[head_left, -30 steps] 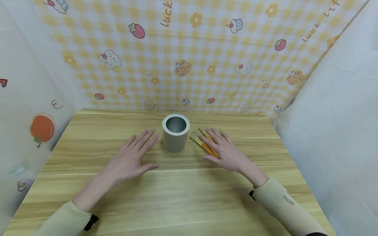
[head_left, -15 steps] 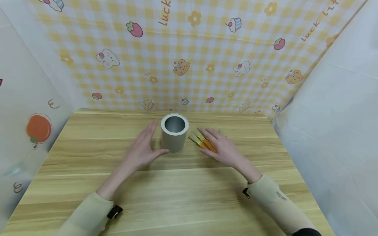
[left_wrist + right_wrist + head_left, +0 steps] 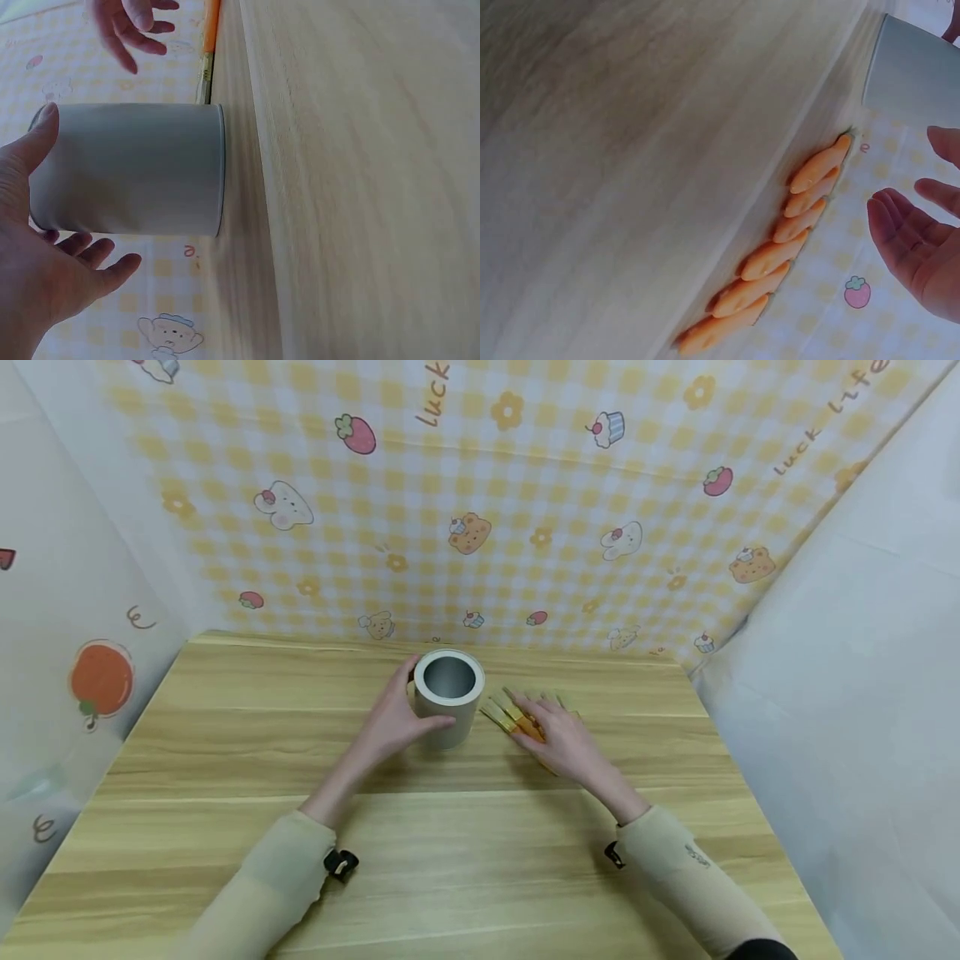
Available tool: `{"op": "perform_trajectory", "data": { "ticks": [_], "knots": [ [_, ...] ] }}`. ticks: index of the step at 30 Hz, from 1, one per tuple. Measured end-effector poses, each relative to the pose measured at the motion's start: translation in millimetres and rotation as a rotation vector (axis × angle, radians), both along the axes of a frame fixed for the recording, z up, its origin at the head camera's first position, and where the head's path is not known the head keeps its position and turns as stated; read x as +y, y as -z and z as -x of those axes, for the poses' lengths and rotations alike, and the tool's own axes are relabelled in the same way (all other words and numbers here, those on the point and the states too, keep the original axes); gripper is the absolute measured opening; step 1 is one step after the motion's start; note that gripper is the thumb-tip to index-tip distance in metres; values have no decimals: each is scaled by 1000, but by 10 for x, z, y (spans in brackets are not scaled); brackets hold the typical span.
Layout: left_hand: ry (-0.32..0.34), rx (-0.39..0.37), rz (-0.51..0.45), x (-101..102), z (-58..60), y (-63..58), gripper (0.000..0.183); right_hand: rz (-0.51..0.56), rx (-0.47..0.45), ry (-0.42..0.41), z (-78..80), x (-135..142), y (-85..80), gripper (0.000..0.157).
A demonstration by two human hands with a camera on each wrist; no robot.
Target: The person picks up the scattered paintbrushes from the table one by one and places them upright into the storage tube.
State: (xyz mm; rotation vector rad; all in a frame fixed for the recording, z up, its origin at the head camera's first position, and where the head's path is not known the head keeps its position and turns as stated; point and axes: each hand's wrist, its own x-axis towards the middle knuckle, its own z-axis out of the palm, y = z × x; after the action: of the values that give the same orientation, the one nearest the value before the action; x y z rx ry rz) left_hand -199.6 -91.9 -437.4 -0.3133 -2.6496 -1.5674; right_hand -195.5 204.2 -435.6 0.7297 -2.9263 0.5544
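A light grey cylindrical can [image 3: 448, 720], with a white rim and a bare metal inside, stands upright near the back of the table. My left hand [image 3: 392, 714] is round its left side, thumb across the front and fingers behind. The left wrist view has the thumb [image 3: 36, 141] against the can [image 3: 131, 169] and the fingers spread along its other side. Several paintbrushes [image 3: 501, 712] with orange handles [image 3: 769, 259] lie side by side to the can's right. Over them is my right hand [image 3: 561, 737], its fingers loosely bent and holding nothing; it hides part of the brushes.
The wooden table [image 3: 480, 877] runs back to a yellow checked cloth [image 3: 495, 485] printed with cartoon figures. White sheets stand at the left [image 3: 45, 635] and right [image 3: 847, 652] sides.
My left hand has moved right and forward from the bare table to the can and closed round it. My right hand has shifted slightly left over the brushes, fingers bending more.
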Motion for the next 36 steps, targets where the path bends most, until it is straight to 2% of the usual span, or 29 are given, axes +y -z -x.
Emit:
{"op": "perform_trajectory", "data": {
  "ticks": [7, 14, 23, 30, 36],
  "knots": [
    [-4, -19, -76, 46, 33, 90, 114, -40, -65, 31, 7, -25, 86, 48],
    [10, 25, -120, 36, -2, 146, 110, -90, -114, 55, 29, -67, 167, 41],
    [24, 26, -101, 42, -130, 165, 108, -113, -117, 90, 52, -103, 241, 34],
    [42, 33, -86, 39, -226, 115, 106, -124, -60, 101, 109, -145, 241, 21],
    [56, 26, -28, 1, -289, 88, 112, -114, -89, 120, 157, -189, 241, 21]
  ]
}}
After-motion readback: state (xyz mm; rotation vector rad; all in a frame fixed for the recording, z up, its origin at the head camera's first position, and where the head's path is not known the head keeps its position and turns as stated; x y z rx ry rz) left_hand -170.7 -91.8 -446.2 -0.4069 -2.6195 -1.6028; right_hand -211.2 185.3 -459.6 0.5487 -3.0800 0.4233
